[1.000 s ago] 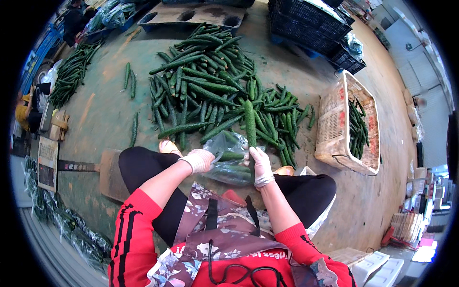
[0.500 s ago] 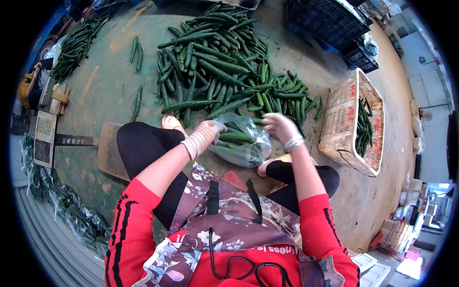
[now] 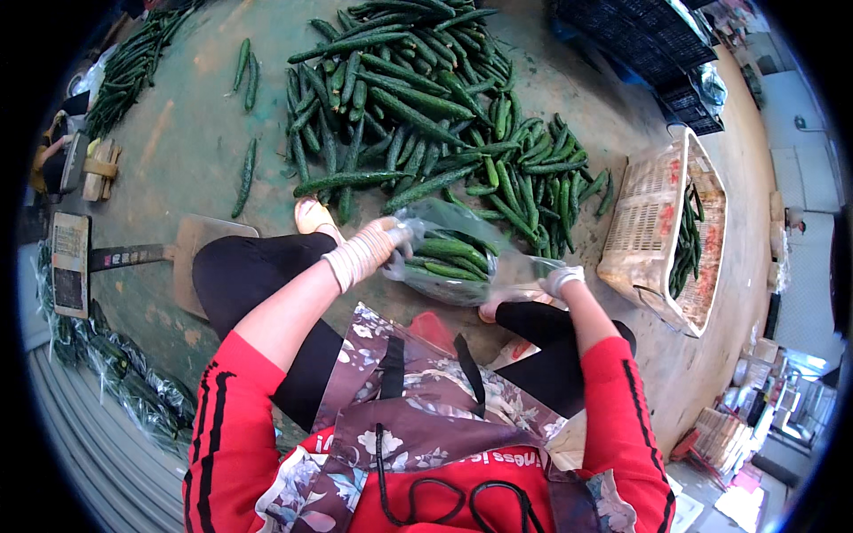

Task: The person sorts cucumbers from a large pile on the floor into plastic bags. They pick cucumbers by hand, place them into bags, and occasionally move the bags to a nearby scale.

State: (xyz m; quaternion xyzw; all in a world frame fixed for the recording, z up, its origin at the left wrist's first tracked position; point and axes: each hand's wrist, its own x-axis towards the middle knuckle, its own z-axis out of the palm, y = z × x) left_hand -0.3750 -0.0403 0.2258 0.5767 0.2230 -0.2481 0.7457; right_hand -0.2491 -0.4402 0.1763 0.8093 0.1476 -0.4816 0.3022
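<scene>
Heaped cucumbers (image 3: 400, 107) and stacked crates (image 3: 635, 40) (plus a scale (image 3: 185, 266)) suggest a packing shed.

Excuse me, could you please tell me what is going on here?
A person's gloved left hand and gloved right hand hold a clear plastic bag between them, with several cucumbers inside. Beyond it, a large cucumber pile lies on the floor. A pale crate with more inside is to the right.

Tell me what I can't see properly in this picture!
In the head view:
Under the cucumber pile: hidden by its top layer.
How many cucumbers the bag holds: they overlap behind cloudy plastic.
Part of the basket's inside: its side wall covers it.
Right hand's fingertips: too blurred.
</scene>
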